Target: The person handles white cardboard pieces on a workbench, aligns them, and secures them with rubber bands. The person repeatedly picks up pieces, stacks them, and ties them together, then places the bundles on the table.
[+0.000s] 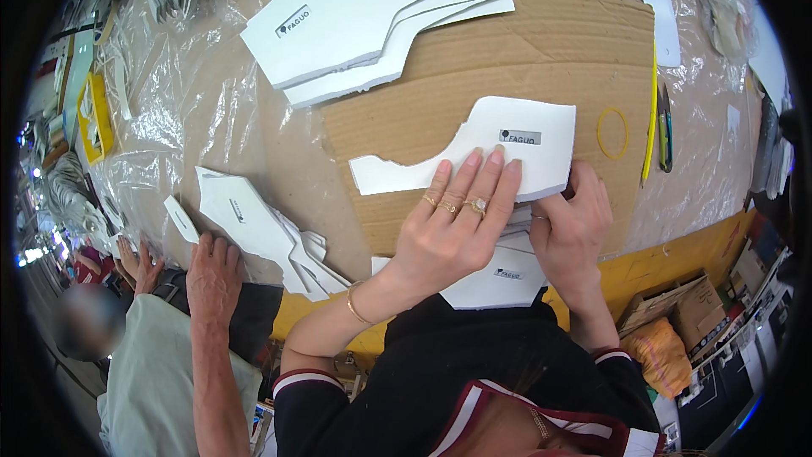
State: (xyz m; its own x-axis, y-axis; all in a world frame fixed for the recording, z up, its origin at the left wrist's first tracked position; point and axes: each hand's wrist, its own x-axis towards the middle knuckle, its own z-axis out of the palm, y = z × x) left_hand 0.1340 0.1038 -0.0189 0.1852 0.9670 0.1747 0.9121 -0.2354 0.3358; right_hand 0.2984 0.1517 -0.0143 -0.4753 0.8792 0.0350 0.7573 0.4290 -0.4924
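Observation:
My left hand (452, 220), with rings and a bracelet, lies flat with its fingers together on a white cut-out shoe-shaped piece (507, 148) that tops a small stack on a brown cardboard sheet (541, 59). My right hand (571, 233) pinches the stack's lower right edge from the side. More white pieces (499, 275) lie under both hands near the table's front edge.
A larger stack of white pieces (372, 25) lies at the back. Another pile (254, 220) sits to the left, by a co-worker's hand (211, 275). A yellow rubber band (612, 132), a yellow stick and a cutter (666, 131) lie to the right. Clear plastic covers the table.

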